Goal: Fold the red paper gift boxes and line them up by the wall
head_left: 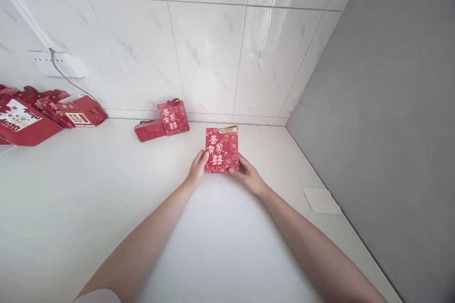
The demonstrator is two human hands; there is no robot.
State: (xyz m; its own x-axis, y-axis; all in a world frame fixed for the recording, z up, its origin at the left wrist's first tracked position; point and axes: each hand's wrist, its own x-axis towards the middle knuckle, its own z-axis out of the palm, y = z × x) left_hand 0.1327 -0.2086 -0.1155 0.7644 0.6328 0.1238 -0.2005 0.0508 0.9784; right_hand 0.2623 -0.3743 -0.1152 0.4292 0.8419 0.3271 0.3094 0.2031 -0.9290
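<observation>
Between my two hands is a red gift box [229, 156] with pale Chinese characters, a floral print and a gold strap [228, 129] fixed at its top. My left hand [198, 164] grips the box's left side, thumb along its edge. On the lower right, my right hand [248, 173] holds it, with the thumb on the front face near the bottom and the fingers behind the side. The box's back and underside are hidden.
Two more red gift boxes [175, 118] stand against the tiled wall [202, 57], left of centre. Farther left are several red boxes [31, 118] with ribbons. A cable hangs from a wall socket [59, 63]. White paper [322, 200] lies beside the grey panel [384, 128] at right.
</observation>
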